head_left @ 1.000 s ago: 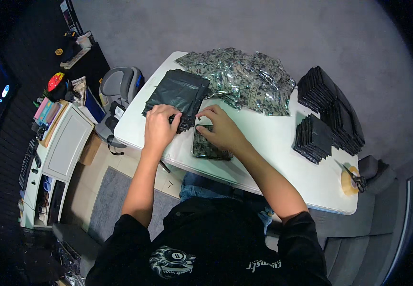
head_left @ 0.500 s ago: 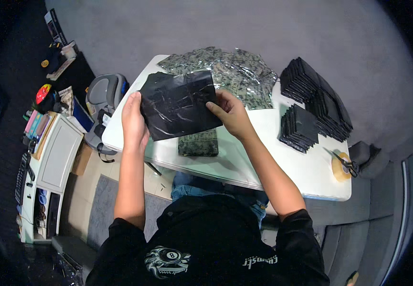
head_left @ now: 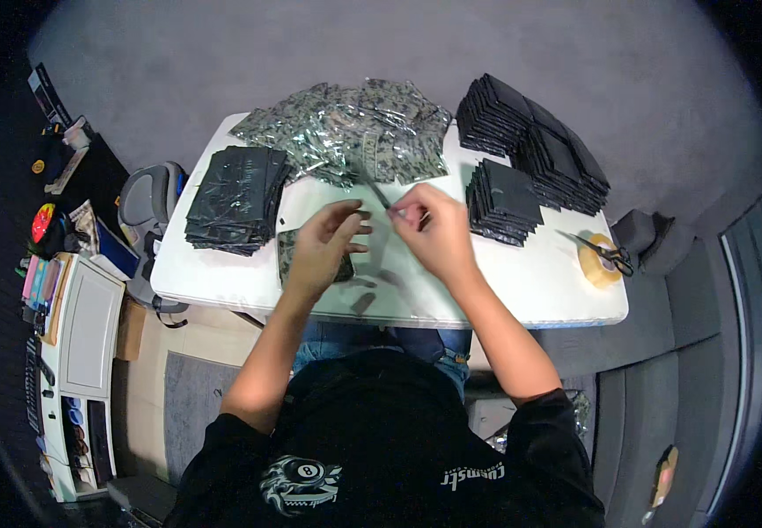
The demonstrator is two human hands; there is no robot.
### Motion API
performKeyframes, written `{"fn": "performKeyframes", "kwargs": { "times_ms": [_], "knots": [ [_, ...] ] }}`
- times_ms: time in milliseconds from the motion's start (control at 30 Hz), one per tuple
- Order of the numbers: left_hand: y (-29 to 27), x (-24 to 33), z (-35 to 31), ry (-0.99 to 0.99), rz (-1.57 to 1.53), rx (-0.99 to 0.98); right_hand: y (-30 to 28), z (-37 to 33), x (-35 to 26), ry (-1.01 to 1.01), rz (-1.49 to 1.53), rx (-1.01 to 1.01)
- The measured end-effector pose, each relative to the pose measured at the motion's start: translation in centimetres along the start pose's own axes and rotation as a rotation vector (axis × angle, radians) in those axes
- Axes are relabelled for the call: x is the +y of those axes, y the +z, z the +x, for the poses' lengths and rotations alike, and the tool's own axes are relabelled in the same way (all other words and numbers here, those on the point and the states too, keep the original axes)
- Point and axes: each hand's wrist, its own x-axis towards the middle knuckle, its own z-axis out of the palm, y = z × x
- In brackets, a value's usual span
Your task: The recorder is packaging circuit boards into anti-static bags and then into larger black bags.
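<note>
My left hand point(head_left: 321, 246) hovers over a small folded camouflage packet point(head_left: 344, 270) near the front of the table, its fingers spread and holding nothing. Part of the packet is hidden beneath it. To the right, my right hand point(head_left: 438, 224) is closed in a pinch on a thin dark strip point(head_left: 374, 188), blurred, that points up and to the left; its exact kind is unclear. Left of my hands lies a stack of flat black plastic bags point(head_left: 236, 198). Beyond them spreads a heap of camouflage pieces in clear, shiny plastic point(head_left: 346, 128).
Piles of black wrapped packets point(head_left: 561, 158) stand at the table's far right, with a smaller pile point(head_left: 500, 202) nearer. Scissors point(head_left: 611, 254) rest across a roll of tape point(head_left: 598, 268) on the white table point(head_left: 530, 295). A grey chair point(head_left: 147, 207) and a white cabinet point(head_left: 90, 339) are at left.
The black bag has left my hands, and the bag stack at left now shows. My left hand moved right and opened. My right hand now pinches the thin strip. The view has shifted.
</note>
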Motion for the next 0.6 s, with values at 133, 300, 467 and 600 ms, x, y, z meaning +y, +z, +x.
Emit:
{"fn": "performKeyframes", "kwargs": {
  "times_ms": [133, 300, 467, 600],
  "knots": [
    [2.2, -0.5, -0.1, -0.086, -0.019, -0.015, 1.6, -1.9, 0.1, 0.106, 0.033, -0.168],
    [2.1, -2.1, -0.2, -0.142, -0.108, 0.067, 1.7, -2.8, 2.8, 0.227, 0.105, -0.181],
    [1.8, -2.6, -0.2, -0.197, -0.008, 0.052, 1.7, -3.2, 5.1, 0.494, 0.439, -0.291],
    [1.2, -3.5, -0.4, -0.230, 0.019, 0.034, 1.7, -3.3, 5.6, 0.580, 0.528, -0.324]
  ]
}}
